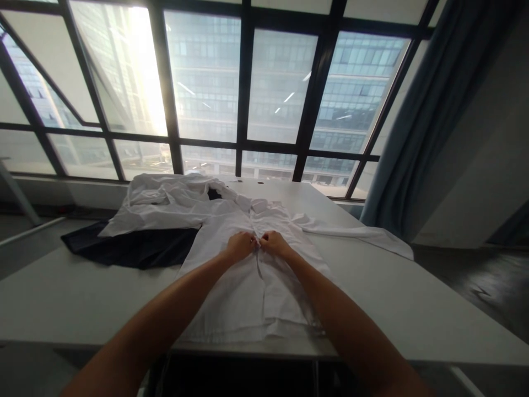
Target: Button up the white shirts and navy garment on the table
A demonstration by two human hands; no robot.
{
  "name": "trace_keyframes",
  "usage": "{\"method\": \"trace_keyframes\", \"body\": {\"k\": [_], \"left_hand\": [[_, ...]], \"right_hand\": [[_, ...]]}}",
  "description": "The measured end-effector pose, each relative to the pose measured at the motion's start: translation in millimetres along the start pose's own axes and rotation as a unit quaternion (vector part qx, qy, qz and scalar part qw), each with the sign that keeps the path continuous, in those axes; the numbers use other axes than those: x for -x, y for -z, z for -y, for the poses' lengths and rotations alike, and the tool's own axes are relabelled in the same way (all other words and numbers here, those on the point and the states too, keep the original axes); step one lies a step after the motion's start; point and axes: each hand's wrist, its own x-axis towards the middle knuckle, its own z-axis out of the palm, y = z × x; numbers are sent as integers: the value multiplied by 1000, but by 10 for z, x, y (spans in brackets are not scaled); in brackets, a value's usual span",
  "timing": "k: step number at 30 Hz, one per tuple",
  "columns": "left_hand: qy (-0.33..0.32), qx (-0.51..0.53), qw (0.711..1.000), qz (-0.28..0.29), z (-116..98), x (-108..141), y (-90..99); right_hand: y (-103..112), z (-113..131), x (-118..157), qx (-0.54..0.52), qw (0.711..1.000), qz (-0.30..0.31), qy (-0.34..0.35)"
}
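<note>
A white long-sleeved shirt (pixel 223 309) lies spread on the table, its collar pointing toward the windows and its hem near the front edge. One sleeve (pixel 380 237) stretches out to the right. At the middle of its front opening my left hand (pixel 242 244) pinches one edge of the cloth. My right hand (pixel 274 243) pinches the other edge, the fingertips of both hands almost meeting. Any button between the fingers is too small to make out. Below the hands the front panels part in a narrow gap.
More white clothing (pixel 152 198) is heaped at the back left, partly over a dark folded garment (pixel 136 245). The white table (pixel 392 298) reaches back toward large black-framed windows (pixel 243 82). A blue-grey curtain (pixel 417 121) hangs at the right.
</note>
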Motion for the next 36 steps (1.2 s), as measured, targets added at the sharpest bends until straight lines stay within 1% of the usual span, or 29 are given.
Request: {"method": "trace_keyframes", "body": {"k": [4, 7, 10, 15, 19, 22, 24, 26, 28, 29, 31, 36], "left_hand": [[43, 18, 999, -2, -18, -92, -47], [61, 25, 998, 17, 7, -152, -60], [63, 32, 997, 36, 34, -193, -78], [41, 40, 998, 29, 8, -290, -124], [60, 116, 988, 87, -26, -420, -72], [70, 163, 976, 129, -2, -456, -27], [101, 232, 953, 165, 34, -426, -30], [150, 345, 909, 182, 70, -370, -54], [185, 449, 858, 165, 97, -314, -81], [189, 477, 845, 150, 106, -291, -92], [175, 503, 836, 129, 118, -258, -101], [148, 516, 840, 86, 123, -216, -99]], "right_hand": [[-14, -94, -79, -63, 998, 12, 21], [-34, -122, -101, -82, 996, 7, 30], [-41, -128, -107, -84, 996, 1, 26], [-59, -124, -120, -49, 999, -5, 14], [-75, -135, -119, -21, 999, -22, 26], [-58, -157, -101, -45, 998, -24, 38], [-47, -167, -84, -71, 996, -30, 49], [-48, -163, -67, -92, 993, -43, 66], [-62, -146, -51, -105, 989, -59, 85], [-71, -135, -43, -111, 987, -66, 92], [-90, -116, -30, -126, 984, -75, 98], [-115, -115, -8, -143, 982, -70, 104]]}}
